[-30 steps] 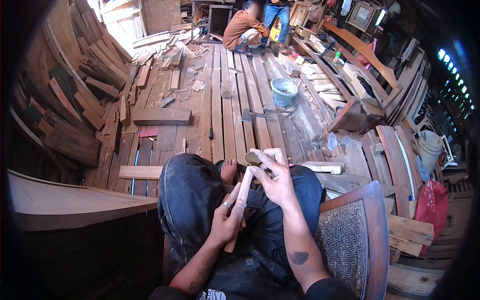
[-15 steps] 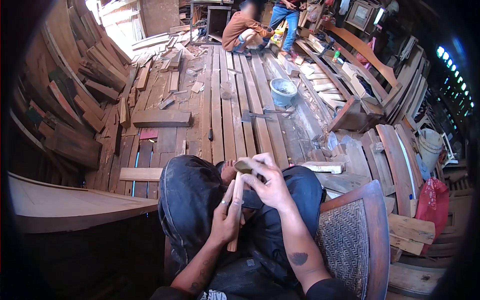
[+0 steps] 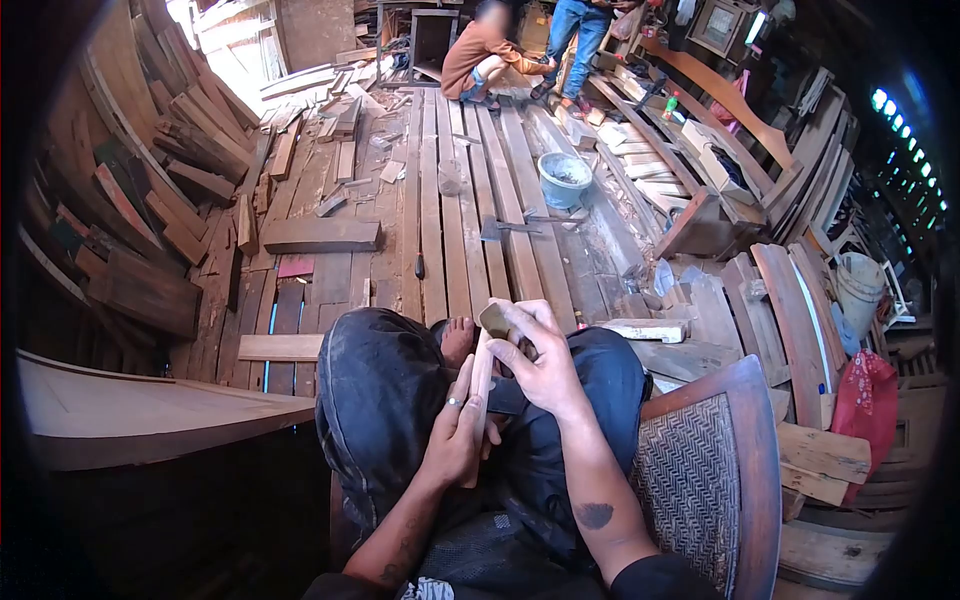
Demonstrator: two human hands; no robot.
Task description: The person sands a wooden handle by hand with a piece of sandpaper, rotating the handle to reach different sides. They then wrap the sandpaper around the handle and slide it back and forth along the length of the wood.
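Observation:
Above my lap, my left hand (image 3: 453, 443) is wrapped round a slim wooden stick (image 3: 482, 385) that points up and away from me. A ring shows on one finger. My right hand (image 3: 543, 362) pinches a brownish piece of what looks like sandpaper (image 3: 493, 320) at the far tip of the stick. The side of the paper facing the wood is partly hidden by my fingers. My bent knees in dark trousers (image 3: 375, 400) lie on both sides of the hands.
A woven-seat chair (image 3: 690, 470) is under me. On the plank floor lie a screwdriver (image 3: 420, 266), a hatchet-like tool (image 3: 497, 230), a wood block (image 3: 322, 236) and a pale blue bucket (image 3: 566, 181). Two people (image 3: 490, 60) are at the back. Boards lean left and right.
My right hand and the sandpaper have shifted slightly at the stick's tip, and the paper is now tilted more upright. The stick's lower end shows less. At the back, the standing person's legs have moved.

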